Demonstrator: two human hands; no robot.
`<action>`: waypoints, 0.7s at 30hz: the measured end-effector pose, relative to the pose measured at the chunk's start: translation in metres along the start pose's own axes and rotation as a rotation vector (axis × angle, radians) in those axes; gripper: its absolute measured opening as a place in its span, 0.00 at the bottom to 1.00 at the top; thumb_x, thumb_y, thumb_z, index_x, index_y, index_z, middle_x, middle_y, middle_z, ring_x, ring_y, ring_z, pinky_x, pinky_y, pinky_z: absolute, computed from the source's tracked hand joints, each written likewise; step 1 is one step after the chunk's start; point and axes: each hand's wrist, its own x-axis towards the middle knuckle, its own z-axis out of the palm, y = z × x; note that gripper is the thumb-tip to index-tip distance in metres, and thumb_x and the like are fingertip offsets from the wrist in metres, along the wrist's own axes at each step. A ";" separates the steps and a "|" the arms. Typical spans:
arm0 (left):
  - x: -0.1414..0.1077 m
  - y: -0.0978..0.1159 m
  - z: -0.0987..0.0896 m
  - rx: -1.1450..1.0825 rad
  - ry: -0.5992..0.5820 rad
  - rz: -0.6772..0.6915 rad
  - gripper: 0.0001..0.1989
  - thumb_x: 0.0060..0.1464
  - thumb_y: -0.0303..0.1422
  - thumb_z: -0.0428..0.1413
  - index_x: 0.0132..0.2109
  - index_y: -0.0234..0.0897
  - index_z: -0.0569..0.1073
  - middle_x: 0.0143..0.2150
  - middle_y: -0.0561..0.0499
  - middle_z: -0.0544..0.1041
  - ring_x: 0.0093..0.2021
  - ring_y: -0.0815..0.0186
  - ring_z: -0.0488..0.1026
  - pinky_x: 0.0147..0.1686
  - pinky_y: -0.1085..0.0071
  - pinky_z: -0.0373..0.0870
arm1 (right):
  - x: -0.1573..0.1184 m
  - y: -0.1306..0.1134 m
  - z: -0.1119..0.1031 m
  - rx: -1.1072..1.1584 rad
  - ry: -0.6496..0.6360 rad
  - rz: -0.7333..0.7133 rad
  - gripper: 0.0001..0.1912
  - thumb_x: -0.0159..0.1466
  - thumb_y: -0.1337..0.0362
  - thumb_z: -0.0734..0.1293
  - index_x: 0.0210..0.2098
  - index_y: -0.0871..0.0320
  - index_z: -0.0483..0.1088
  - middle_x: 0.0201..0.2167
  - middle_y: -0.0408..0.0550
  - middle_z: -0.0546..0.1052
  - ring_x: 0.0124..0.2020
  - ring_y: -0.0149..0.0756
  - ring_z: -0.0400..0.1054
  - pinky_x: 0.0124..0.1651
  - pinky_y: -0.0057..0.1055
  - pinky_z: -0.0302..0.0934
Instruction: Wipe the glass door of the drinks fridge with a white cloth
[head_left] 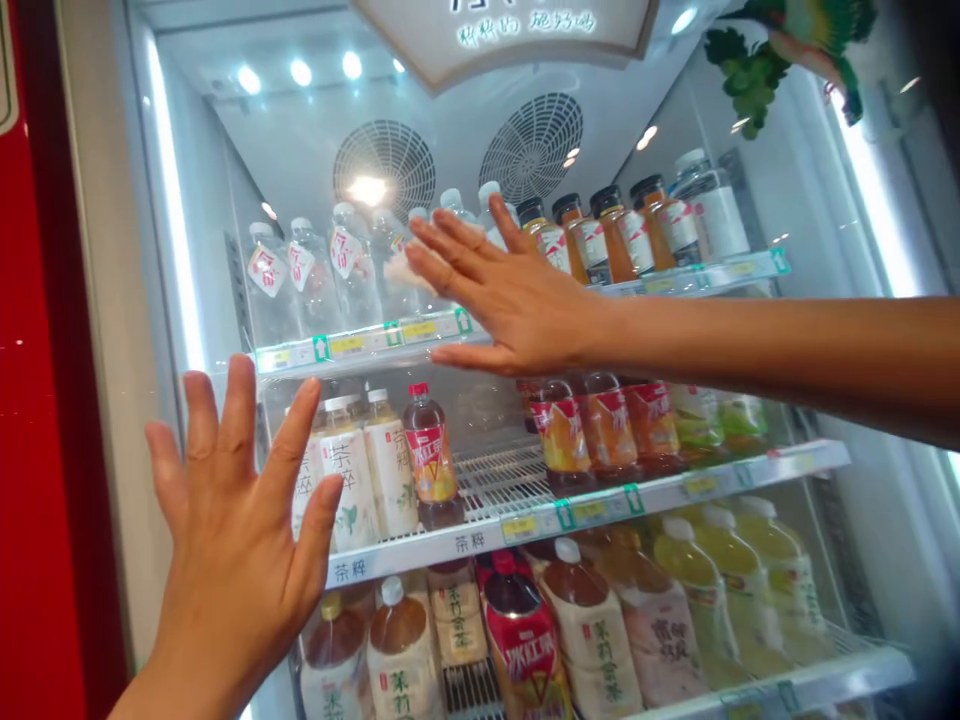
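My left hand (232, 535) is raised at the lower left with its fingers spread, holding nothing. Its nearest things are white-labelled tea bottles (346, 475) on the middle shelf of a lit drinks cooler. My right hand (517, 305) reaches in from the right, palm toward the cooler, fingers stretched out and empty. It covers part of the upper shelf (364, 350) and some clear bottles (345, 270) behind it. Reflections, one beside my right fingertips, suggest a glass front. Whether either palm touches it I cannot tell. A red-capped tea bottle (431, 455) stands between the hands, lower down.
Dark-capped amber bottles (611, 240) stand at the upper right. Large bottles, some with yellow-green drink (772, 580), fill the bottom shelf (862, 670). A red panel (45, 400) borders the left side. Green decoration (750, 80) hangs at the top right.
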 end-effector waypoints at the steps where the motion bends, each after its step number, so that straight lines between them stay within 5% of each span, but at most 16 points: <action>1: 0.001 0.004 0.002 0.001 0.009 0.002 0.36 0.70 0.36 0.48 0.77 0.64 0.41 0.82 0.61 0.31 0.81 0.47 0.28 0.76 0.35 0.26 | -0.013 -0.002 -0.002 -0.005 -0.004 -0.018 0.52 0.69 0.30 0.52 0.77 0.61 0.41 0.79 0.58 0.42 0.80 0.52 0.31 0.76 0.63 0.18; 5: 0.009 0.029 0.016 0.000 0.048 0.054 0.37 0.70 0.35 0.48 0.77 0.62 0.41 0.82 0.59 0.32 0.81 0.48 0.30 0.77 0.38 0.27 | -0.085 -0.010 -0.008 0.064 -0.147 -0.331 0.50 0.68 0.31 0.55 0.76 0.60 0.48 0.77 0.51 0.53 0.80 0.44 0.34 0.80 0.50 0.23; 11: 0.043 0.101 0.047 -0.024 0.060 0.093 0.37 0.69 0.36 0.49 0.77 0.60 0.41 0.82 0.57 0.33 0.81 0.47 0.31 0.76 0.36 0.30 | -0.130 0.073 -0.033 -0.102 -0.017 0.139 0.48 0.72 0.34 0.52 0.78 0.54 0.31 0.80 0.57 0.40 0.80 0.55 0.30 0.74 0.70 0.20; 17: 0.084 0.182 0.082 -0.034 0.048 0.173 0.35 0.69 0.40 0.49 0.77 0.55 0.46 0.82 0.52 0.38 0.81 0.48 0.32 0.75 0.33 0.33 | -0.203 0.104 -0.054 -0.029 -0.165 -0.238 0.49 0.70 0.34 0.55 0.78 0.56 0.38 0.78 0.53 0.50 0.80 0.48 0.34 0.78 0.58 0.21; 21: 0.103 0.228 0.095 -0.022 0.064 0.204 0.33 0.69 0.40 0.49 0.77 0.52 0.50 0.82 0.49 0.39 0.81 0.50 0.31 0.75 0.34 0.32 | -0.239 0.166 -0.076 -0.142 -0.058 0.139 0.45 0.73 0.38 0.53 0.78 0.55 0.34 0.79 0.58 0.43 0.79 0.56 0.34 0.75 0.69 0.23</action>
